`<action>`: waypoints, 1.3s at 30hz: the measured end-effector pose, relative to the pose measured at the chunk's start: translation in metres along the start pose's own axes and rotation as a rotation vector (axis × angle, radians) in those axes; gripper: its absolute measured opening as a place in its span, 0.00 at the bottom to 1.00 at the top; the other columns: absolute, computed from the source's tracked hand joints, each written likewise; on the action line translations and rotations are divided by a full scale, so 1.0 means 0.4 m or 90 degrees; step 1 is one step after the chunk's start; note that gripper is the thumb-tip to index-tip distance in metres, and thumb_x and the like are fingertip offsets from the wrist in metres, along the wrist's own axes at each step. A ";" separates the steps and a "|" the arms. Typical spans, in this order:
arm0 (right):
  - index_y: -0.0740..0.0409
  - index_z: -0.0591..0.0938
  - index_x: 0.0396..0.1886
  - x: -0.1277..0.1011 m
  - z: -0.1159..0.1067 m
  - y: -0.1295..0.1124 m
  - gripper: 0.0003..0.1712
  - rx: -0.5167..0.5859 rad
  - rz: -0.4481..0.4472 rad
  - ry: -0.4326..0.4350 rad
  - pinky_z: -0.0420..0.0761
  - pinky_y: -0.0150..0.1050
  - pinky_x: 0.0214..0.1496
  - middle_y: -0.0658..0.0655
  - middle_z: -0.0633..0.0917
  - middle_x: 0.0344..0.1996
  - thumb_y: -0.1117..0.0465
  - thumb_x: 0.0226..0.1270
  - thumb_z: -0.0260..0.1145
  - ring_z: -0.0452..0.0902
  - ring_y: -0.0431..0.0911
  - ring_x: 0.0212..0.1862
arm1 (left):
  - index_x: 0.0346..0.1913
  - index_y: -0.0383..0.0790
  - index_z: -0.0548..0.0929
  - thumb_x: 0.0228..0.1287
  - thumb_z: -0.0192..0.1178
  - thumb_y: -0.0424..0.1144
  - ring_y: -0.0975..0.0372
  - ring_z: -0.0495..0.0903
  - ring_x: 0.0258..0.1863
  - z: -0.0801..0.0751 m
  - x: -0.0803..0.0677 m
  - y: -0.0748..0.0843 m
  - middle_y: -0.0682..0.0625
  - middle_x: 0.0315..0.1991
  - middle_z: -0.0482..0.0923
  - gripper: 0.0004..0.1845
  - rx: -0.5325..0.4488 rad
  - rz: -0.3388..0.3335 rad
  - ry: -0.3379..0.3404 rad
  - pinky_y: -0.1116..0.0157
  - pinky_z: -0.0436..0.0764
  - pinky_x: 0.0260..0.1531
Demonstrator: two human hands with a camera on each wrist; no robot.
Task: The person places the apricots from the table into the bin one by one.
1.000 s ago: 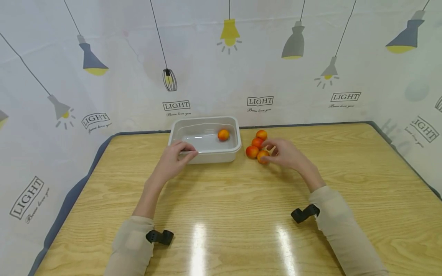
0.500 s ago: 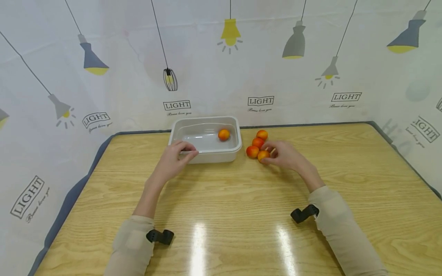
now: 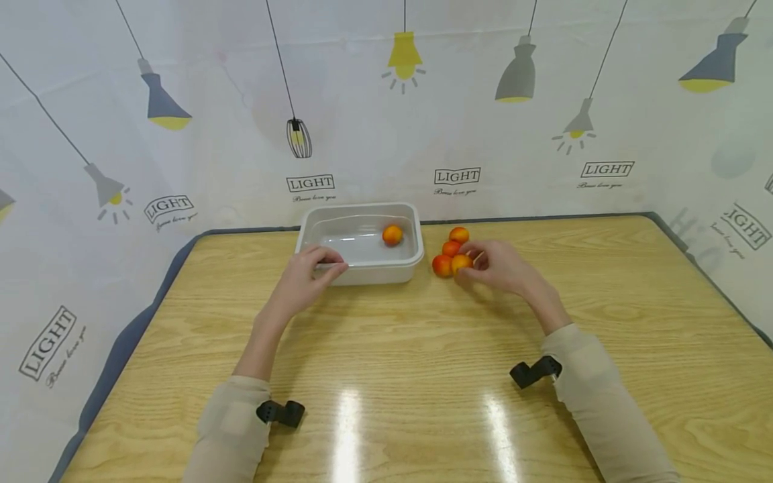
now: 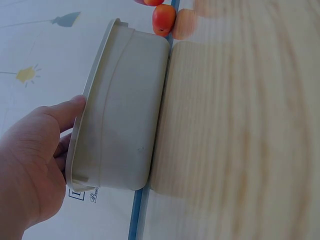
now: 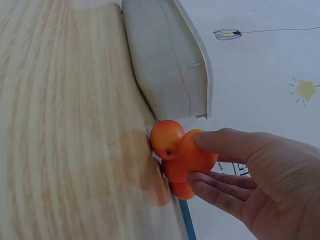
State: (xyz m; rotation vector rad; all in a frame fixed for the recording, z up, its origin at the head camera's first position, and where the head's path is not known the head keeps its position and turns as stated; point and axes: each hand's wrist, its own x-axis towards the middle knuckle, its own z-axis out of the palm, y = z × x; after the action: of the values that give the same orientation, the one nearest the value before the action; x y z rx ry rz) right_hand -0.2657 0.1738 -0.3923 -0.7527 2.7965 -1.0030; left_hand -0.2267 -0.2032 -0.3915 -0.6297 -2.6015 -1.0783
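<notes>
The right hand (image 3: 501, 268) pinches one fruit (image 3: 461, 263) between thumb and fingers (image 5: 220, 142); the wrist view shows the digits curled around it. The held fruit sits just beside the cluster on the table (image 3: 423, 376), and whether it touches the surface cannot be told. Three more fruits form that cluster: one (image 3: 442, 266) directly left of the held fruit and touching it, one (image 3: 450, 248) behind, and one (image 3: 459, 235) farthest back. The cluster lies just right of the tub (image 3: 362, 272).

The left hand (image 3: 302, 282) grips the near left rim of the tub. The thumb lies over the rim and the fingers curl at the outer wall, as seen in the left wrist view (image 4: 35, 160). The tub is white, rectangular and upright on the table. A single fruit (image 3: 392, 235) lies inside it, near the far right corner.

Both forearms wear beige sleeves (image 3: 604, 409), each with a black wrist camera mount (image 3: 534, 372). The wooden table has a grey edge. A white backdrop (image 3: 386, 121) printed with lamps and the word LIGHT stands behind and at both sides.
</notes>
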 end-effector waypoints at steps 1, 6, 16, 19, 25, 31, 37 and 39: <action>0.67 0.81 0.54 0.000 -0.002 -0.003 0.20 0.000 -0.004 0.004 0.83 0.50 0.48 0.64 0.86 0.45 0.64 0.66 0.72 0.82 0.55 0.43 | 0.41 0.34 0.85 0.69 0.67 0.38 0.52 0.80 0.45 0.000 0.000 0.000 0.44 0.40 0.84 0.08 0.000 0.000 0.000 0.53 0.79 0.53; 0.67 0.81 0.56 0.003 -0.008 -0.015 0.20 0.008 -0.026 0.028 0.84 0.50 0.49 0.65 0.85 0.48 0.64 0.66 0.72 0.83 0.56 0.44 | 0.41 0.34 0.85 0.69 0.67 0.38 0.52 0.80 0.46 0.000 0.001 -0.002 0.44 0.40 0.84 0.09 0.002 -0.002 -0.001 0.53 0.79 0.53; 0.68 0.81 0.54 0.014 -0.012 -0.054 0.20 0.030 -0.052 0.058 0.83 0.50 0.47 0.63 0.86 0.42 0.65 0.65 0.72 0.83 0.55 0.42 | 0.41 0.34 0.85 0.69 0.67 0.38 0.51 0.80 0.46 0.002 0.001 -0.004 0.44 0.40 0.84 0.08 0.003 -0.001 0.000 0.53 0.78 0.53; 0.68 0.81 0.54 0.019 -0.011 -0.068 0.20 0.035 -0.056 0.066 0.83 0.51 0.48 0.63 0.86 0.42 0.65 0.65 0.72 0.83 0.55 0.42 | 0.41 0.34 0.85 0.69 0.67 0.38 0.51 0.80 0.46 0.003 0.001 -0.005 0.44 0.40 0.84 0.08 0.004 -0.001 0.000 0.53 0.78 0.53; 0.65 0.82 0.55 0.029 -0.010 -0.089 0.20 0.042 -0.061 0.086 0.82 0.51 0.50 0.61 0.86 0.43 0.62 0.66 0.72 0.82 0.53 0.42 | 0.42 0.34 0.85 0.69 0.67 0.38 0.51 0.80 0.46 0.003 0.002 -0.004 0.44 0.40 0.84 0.08 0.007 -0.002 0.001 0.53 0.78 0.54; 0.65 0.81 0.56 0.036 -0.007 -0.116 0.21 0.059 -0.065 0.098 0.82 0.49 0.49 0.61 0.86 0.46 0.61 0.66 0.73 0.82 0.53 0.43 | 0.41 0.34 0.86 0.69 0.67 0.38 0.51 0.80 0.46 0.003 0.001 -0.005 0.44 0.40 0.84 0.08 0.006 -0.002 0.003 0.53 0.78 0.53; 0.63 0.81 0.55 0.046 0.003 -0.141 0.22 0.060 -0.084 0.115 0.84 0.50 0.47 0.60 0.85 0.47 0.59 0.65 0.74 0.82 0.52 0.43 | 0.41 0.35 0.86 0.69 0.67 0.38 0.51 0.80 0.46 0.002 0.001 -0.003 0.44 0.40 0.84 0.08 0.004 -0.005 0.003 0.53 0.78 0.53; 0.63 0.81 0.55 0.050 0.006 -0.148 0.22 0.063 -0.088 0.118 0.84 0.49 0.47 0.60 0.85 0.47 0.59 0.65 0.74 0.82 0.52 0.43 | 0.41 0.35 0.86 0.69 0.67 0.38 0.52 0.80 0.46 0.002 0.001 -0.003 0.45 0.40 0.84 0.08 0.005 -0.006 0.001 0.53 0.78 0.54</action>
State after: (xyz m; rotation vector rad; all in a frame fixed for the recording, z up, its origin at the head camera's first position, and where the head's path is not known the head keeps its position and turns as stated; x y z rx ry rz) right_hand -0.2575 0.1236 -0.3561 -0.8935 2.8519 -1.2872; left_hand -0.2277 -0.2033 -0.3926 -0.6151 -2.6087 -1.0715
